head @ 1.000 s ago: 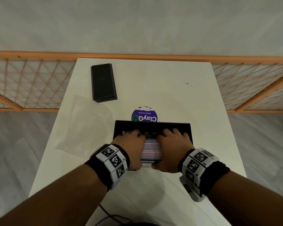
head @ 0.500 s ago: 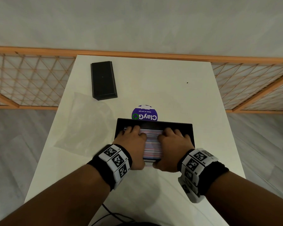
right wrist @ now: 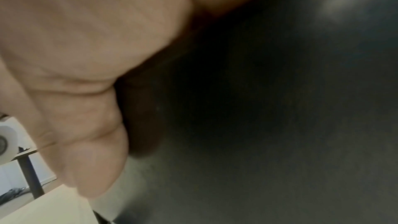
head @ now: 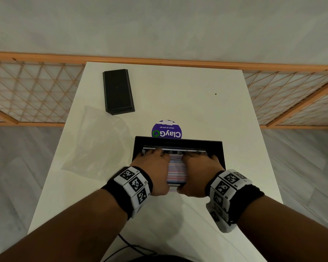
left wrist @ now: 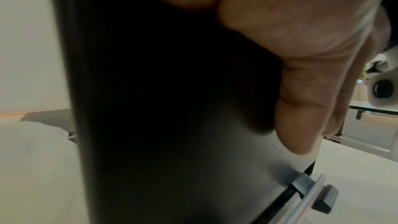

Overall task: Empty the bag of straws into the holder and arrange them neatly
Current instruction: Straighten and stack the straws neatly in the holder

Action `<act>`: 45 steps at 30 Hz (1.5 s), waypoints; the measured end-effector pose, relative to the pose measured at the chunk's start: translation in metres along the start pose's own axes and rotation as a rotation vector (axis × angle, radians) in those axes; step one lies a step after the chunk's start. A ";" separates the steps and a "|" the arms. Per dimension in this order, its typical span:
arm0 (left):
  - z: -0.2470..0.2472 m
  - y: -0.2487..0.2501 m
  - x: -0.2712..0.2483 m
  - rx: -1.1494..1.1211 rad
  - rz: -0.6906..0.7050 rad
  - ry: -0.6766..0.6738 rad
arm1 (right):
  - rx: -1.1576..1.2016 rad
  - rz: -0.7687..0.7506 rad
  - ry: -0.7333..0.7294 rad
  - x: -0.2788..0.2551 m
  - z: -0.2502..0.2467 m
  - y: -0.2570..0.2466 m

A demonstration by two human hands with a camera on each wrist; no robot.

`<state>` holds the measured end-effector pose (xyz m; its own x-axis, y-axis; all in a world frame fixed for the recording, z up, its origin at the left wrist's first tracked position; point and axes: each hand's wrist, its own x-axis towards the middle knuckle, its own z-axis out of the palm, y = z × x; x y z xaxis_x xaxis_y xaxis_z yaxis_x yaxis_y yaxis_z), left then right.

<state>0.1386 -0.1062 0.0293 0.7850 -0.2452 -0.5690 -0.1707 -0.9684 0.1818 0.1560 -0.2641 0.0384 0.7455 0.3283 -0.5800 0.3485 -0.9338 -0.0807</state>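
Observation:
The black rectangular holder [head: 178,142] stands in the middle of the white table. Striped pink, blue and white straws [head: 176,170] lie crosswise inside it and show between my hands. My left hand [head: 152,168] and right hand [head: 199,170] both lie over the straws, with the fingers reaching toward the far wall. In the wrist views my left thumb [left wrist: 301,117] and right thumb [right wrist: 86,159] rest against the holder's dark front wall [left wrist: 172,142] [right wrist: 258,125]. The clear bag [head: 95,142] lies flat and empty to the left.
A black lid or box [head: 118,91] lies at the far left of the table [head: 187,91]. A round purple ClayGo sticker [head: 167,131] sits just behind the holder. An orange lattice railing [head: 27,91] runs behind the table. A black cable [head: 129,248] hangs at the near edge.
My fingers have crept slightly farther across the straws toward the far wall. The wrists and the holder stay where they were.

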 end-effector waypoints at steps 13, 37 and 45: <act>0.001 0.001 -0.002 0.007 -0.015 -0.008 | 0.009 0.004 0.012 0.003 0.008 0.002; 0.006 0.003 -0.005 0.001 -0.035 0.053 | -0.047 -0.017 0.001 0.002 0.005 0.002; 0.004 0.012 -0.008 0.078 -0.017 0.074 | -0.023 -0.052 0.001 0.006 0.007 -0.004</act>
<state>0.1279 -0.1156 0.0327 0.8295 -0.2274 -0.5101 -0.2007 -0.9737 0.1078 0.1550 -0.2598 0.0297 0.7268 0.3763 -0.5746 0.3998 -0.9120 -0.0916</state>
